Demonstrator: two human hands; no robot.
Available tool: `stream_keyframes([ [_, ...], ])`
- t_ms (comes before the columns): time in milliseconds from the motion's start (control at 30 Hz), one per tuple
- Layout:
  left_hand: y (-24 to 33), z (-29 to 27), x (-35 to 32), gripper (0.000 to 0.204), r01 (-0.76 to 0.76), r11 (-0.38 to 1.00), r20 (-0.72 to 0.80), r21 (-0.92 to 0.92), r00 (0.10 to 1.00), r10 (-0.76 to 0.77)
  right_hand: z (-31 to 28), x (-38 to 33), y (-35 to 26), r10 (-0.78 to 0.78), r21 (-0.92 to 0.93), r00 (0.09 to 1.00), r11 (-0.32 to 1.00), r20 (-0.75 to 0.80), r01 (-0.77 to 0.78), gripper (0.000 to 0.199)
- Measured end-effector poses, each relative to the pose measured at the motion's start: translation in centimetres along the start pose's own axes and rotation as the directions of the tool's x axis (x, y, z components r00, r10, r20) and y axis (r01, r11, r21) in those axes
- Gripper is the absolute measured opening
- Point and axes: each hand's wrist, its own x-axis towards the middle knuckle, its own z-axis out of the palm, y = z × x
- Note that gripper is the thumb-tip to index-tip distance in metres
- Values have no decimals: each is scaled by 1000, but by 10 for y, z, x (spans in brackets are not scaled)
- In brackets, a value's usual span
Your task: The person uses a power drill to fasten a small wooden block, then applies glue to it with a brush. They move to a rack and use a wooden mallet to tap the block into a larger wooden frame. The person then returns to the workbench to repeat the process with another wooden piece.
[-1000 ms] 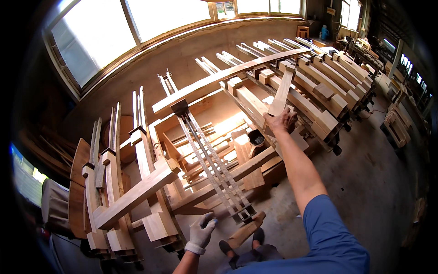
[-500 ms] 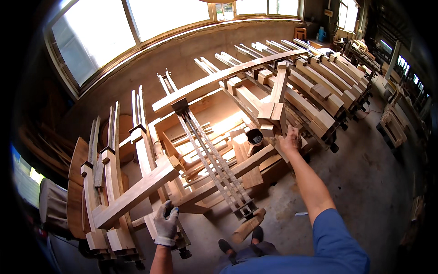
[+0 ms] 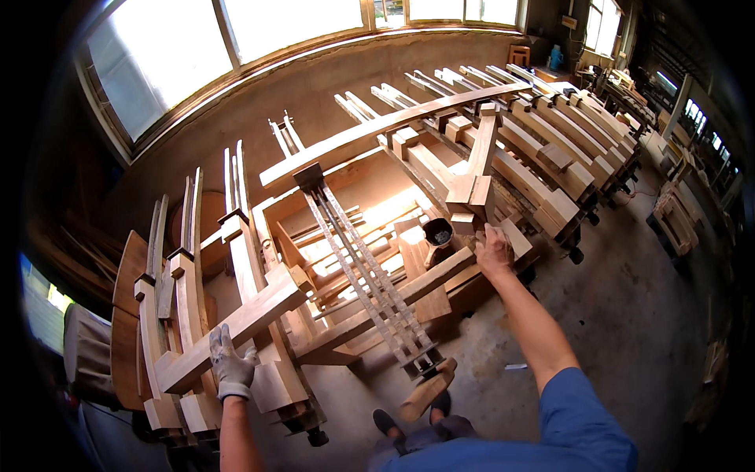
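My left hand, in a light work glove with grey fingertips, is open. Its stretched fingers lie against the near side of a thick wooden beam, which rests slantwise across several other timbers. On the right, my bare right hand has its fingers curled together beside the near end of a jointed wooden frame piece. Whatever those fingers pinch is hidden. A dark round cup sits left of this hand. Between my hands runs a long metal bar clamp with a wooden handle at its near end.
Several clamped timbers stand in a row to the right. A long board spans the far side. Loose wood pieces lie below the clamp. My feet are on the concrete floor. Windows line the far wall.
My left hand has moved left and slightly up, from beside the timber ends onto the thick beam. My right hand has shifted slightly left and down, staying near the frame piece.
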Motion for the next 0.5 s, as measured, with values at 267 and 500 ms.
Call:
stream_keyframes([
  [267, -43, -6, 42, 99, 64, 966, 322, 250, 936, -145, -49, -190, 22, -229, 122, 973, 967, 22, 225, 37],
  [500, -74, 4, 62, 100, -29, 966, 375, 258, 924, -72, -76, -342, 54, 95, 120, 940, 983, 328, -141, 28],
])
